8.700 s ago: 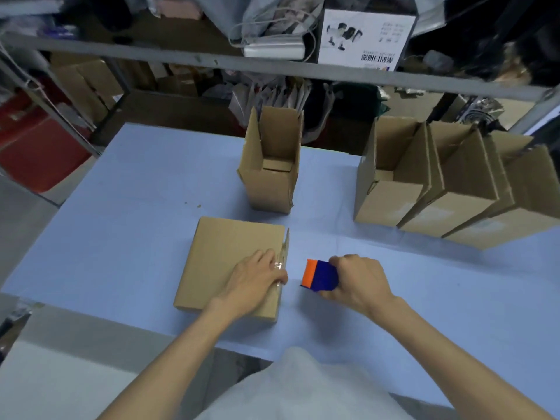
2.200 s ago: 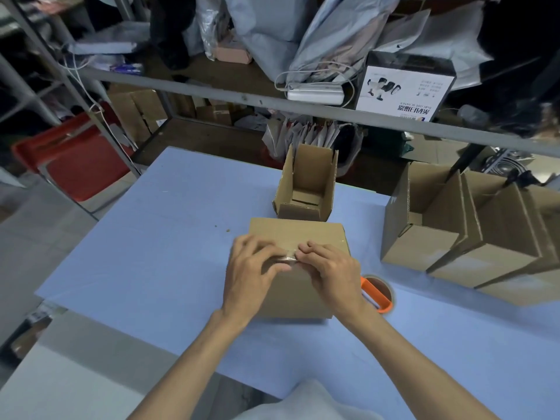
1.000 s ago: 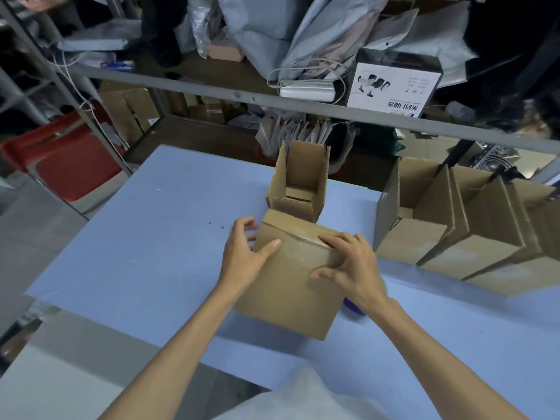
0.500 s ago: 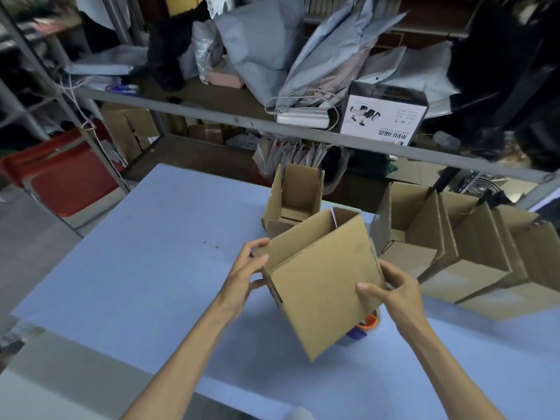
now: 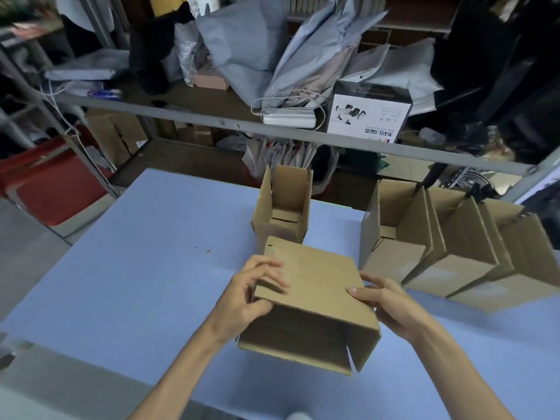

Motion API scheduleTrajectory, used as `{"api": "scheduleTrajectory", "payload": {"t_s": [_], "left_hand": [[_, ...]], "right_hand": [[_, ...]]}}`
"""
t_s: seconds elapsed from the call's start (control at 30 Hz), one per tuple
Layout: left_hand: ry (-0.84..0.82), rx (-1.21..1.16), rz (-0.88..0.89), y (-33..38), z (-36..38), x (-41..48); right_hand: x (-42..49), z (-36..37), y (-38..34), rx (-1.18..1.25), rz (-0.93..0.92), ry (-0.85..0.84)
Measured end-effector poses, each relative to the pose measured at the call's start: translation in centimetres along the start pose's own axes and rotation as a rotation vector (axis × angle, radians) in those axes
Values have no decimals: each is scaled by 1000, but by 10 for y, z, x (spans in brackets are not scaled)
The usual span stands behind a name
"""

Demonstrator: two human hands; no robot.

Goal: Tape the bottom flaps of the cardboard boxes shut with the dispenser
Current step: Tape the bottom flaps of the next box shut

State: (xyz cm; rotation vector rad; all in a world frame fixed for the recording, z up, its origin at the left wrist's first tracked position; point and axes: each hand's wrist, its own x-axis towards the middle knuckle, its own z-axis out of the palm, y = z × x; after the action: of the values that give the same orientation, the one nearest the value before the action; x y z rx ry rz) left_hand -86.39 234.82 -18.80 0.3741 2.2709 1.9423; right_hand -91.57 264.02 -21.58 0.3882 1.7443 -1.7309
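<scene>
A person's two bare hands hold a cardboard box [image 5: 315, 286] on its side over the middle of the blue table [image 5: 136, 268], toward the near edge, its open end turned to the camera. The left hand [image 5: 248, 295] grips the box's left edge, fingers spread on the top panel. The right hand [image 5: 391, 307] clasps the right edge, thumb on top and fingers down the side wall. Whether the box's lower edge touches the table cannot be told. Just behind it, an open box [image 5: 283, 213] stands upright near the far edge. A row of open boxes [image 5: 448, 253] leans together at the far right corner. Beyond the table, a white printed carton [image 5: 368, 113] sits on a cluttered metal shelf [image 5: 212, 124].
</scene>
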Motion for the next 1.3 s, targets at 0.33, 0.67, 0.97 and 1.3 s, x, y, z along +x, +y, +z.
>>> {"api": "scheduleTrajectory", "payload": {"t_s": [0.33, 0.67, 0.97, 1.3], "left_hand": [[249, -39, -418, -19, -14, 25], [143, 282, -522, -34, -36, -3], [450, 354, -548, -66, -28, -46], [344, 809, -575, -66, -11, -72]], "right_hand": [[10, -6, 14, 120, -164, -25], [14, 17, 4, -222, -455, -144], [13, 71, 26, -492, -478, 546], [12, 104, 45, -180, -300, 30]]}}
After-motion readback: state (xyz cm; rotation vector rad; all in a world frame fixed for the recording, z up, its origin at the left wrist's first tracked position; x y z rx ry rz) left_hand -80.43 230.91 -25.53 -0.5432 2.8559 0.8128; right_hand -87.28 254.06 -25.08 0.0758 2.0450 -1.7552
